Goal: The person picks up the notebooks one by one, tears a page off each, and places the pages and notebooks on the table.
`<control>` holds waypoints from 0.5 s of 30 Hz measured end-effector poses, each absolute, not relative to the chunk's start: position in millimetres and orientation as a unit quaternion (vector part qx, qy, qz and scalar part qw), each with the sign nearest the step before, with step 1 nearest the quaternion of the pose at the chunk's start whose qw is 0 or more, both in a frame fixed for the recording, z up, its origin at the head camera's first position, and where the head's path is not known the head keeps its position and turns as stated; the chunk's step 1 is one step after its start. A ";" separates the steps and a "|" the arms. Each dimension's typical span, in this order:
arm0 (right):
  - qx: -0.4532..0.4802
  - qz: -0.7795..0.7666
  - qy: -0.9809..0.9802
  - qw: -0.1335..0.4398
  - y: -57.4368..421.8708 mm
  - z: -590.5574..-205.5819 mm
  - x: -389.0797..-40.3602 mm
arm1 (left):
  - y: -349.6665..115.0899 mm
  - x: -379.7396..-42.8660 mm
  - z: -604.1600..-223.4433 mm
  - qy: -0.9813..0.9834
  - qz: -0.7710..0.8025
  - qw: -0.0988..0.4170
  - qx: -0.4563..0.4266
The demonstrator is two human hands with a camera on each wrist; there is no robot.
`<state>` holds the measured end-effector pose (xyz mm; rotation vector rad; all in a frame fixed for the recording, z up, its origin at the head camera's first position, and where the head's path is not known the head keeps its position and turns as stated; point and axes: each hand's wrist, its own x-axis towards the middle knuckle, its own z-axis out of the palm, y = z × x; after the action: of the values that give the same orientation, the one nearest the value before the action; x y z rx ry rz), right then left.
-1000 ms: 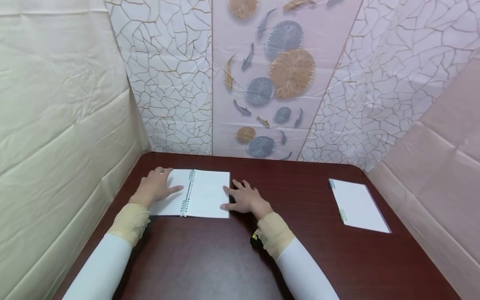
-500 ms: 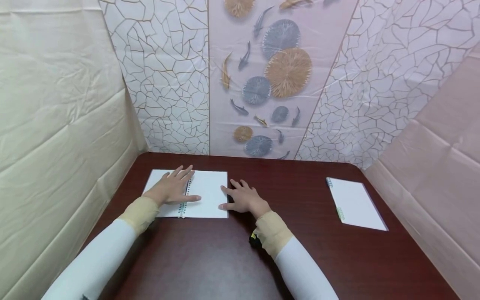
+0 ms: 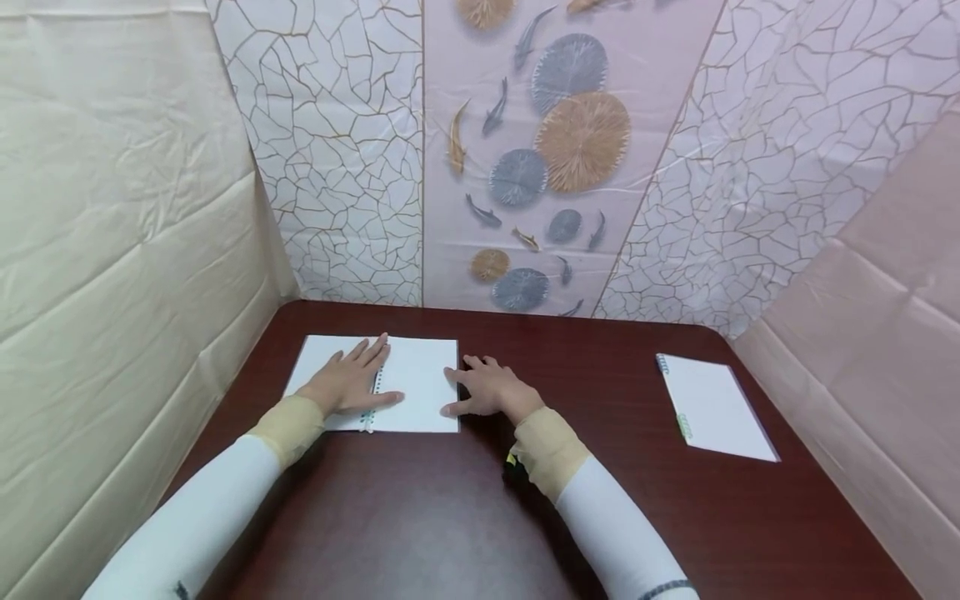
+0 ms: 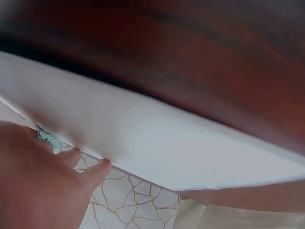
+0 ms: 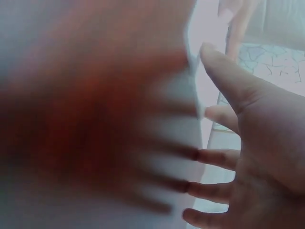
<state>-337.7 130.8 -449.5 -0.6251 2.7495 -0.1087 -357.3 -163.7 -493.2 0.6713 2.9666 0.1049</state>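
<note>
A spiral notebook (image 3: 417, 383) lies spread on the table with blank white pages facing up. My left hand (image 3: 348, 385) rests on it, fingers stretched across the left page and the ring binding (image 3: 377, 385), thumb reaching onto the right page. In the left wrist view the white page (image 4: 157, 143) fills the middle, with the left hand (image 4: 43, 176) at lower left. At the notebook's right edge is my right hand (image 3: 491, 389), fingers spread; thumb and forefinger touch the page edge. The right wrist view shows the right hand (image 5: 257, 129) with its fingers apart.
A second notebook (image 3: 720, 408), white and ring-bound with bluish and green rings, lies at the table's right side. The dark red wooden table (image 3: 420, 517) has patterned cloth (image 3: 345, 167) hanging behind it and pale cloth at both sides.
My left hand has moved right, from the left page onto the notebook's ring binding, and lies flatter there. The right hand stays at the right edge, nearly still.
</note>
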 end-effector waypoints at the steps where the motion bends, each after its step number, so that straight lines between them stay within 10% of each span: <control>1: -0.219 -0.038 0.962 0.159 128.4 -446.6 -340.6 | -164.3 -357.1 -491.9 0.974 0.032 0.053 0.217; 15: -0.188 -0.113 0.974 0.048 108.0 -474.8 -376.4 | -165.0 -359.6 -493.1 0.976 0.036 0.072 0.203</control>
<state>-376.4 108.0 -474.8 -0.5738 2.9717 -0.3440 -359.6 -165.0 -493.1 0.6098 2.9320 0.1067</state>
